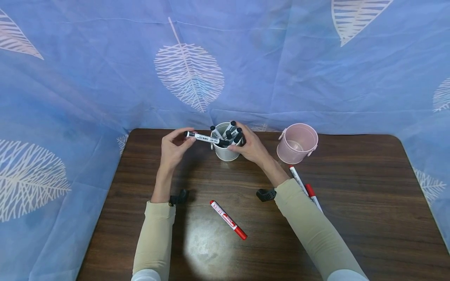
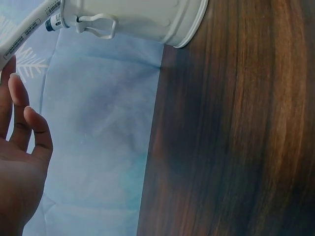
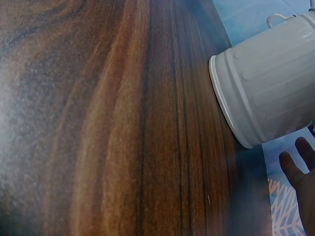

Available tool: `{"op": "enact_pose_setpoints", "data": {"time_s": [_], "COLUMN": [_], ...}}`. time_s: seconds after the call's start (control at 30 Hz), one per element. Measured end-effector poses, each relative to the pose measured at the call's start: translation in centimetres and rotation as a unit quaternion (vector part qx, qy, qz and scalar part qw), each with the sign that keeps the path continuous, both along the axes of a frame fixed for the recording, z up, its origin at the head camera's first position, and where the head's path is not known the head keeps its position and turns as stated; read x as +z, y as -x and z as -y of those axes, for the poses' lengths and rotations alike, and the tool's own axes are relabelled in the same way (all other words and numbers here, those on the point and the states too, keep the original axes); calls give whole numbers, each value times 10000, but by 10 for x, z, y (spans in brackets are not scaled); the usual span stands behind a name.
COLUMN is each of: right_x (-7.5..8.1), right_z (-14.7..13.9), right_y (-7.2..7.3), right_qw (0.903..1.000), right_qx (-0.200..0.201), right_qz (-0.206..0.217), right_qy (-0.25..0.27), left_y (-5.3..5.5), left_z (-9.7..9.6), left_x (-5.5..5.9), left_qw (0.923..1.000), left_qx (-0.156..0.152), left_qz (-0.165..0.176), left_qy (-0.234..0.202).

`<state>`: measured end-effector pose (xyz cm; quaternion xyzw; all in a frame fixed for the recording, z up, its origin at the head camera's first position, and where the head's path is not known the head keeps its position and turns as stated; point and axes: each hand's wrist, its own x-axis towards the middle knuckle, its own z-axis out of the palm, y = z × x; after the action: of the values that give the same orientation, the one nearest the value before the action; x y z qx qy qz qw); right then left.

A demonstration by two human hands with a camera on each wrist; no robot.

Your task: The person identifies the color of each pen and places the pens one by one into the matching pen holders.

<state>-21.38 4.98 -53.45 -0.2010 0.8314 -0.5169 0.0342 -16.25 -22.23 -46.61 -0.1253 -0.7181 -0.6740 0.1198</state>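
My left hand (image 1: 173, 146) pinches a black-capped whiteboard marker (image 1: 204, 137) between thumb and fingers. The marker lies nearly level, its right end over the rim of a small white bucket (image 1: 226, 155). Inside the bucket stand several more black markers (image 1: 234, 132), caps up. My right hand (image 1: 253, 144) holds the bucket by its right side near the rim, thumb in front and fingers behind. In the left wrist view, loosely bent fingers (image 2: 39, 130) show below the marker. The right wrist view shows only some fingertips beside the bucket wall; the rest of the grip is hidden.
A pink bucket (image 1: 295, 154) stands to the right with no marker visible inside. One red marker (image 1: 228, 219) lies at the front middle of the wooden table (image 1: 369, 203). Two more red markers (image 1: 297, 177) lie partly behind the right sleeve. A blue cloth (image 1: 253, 70) hangs behind.
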Motion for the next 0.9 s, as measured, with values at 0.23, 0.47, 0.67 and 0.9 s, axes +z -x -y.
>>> {"op": "enact_pose_setpoints", "data": {"time_s": [0.23,0.47,0.67,0.9], "right_x": [0,-1,-1,-1], "right_z": [1,0,1,2], "right_y": [0,-2,-2,-3], "right_qw": [10000,9999,10000,9999], "right_qx": [-29,-55,-73,-23], "right_qz": [-81,-50,-23,31], "right_qy": [-45,-99,-36,111], "left_y": [2,2,3,3], "left_z": [-6,-12,-18,-25], "left_x": [-2,1,6,9], "left_qw": [9997,9988,9964,9949], "left_qx": [47,61,-33,-423], "left_qz": [37,107,-98,-234], "left_qy": [221,480,844,885]}}
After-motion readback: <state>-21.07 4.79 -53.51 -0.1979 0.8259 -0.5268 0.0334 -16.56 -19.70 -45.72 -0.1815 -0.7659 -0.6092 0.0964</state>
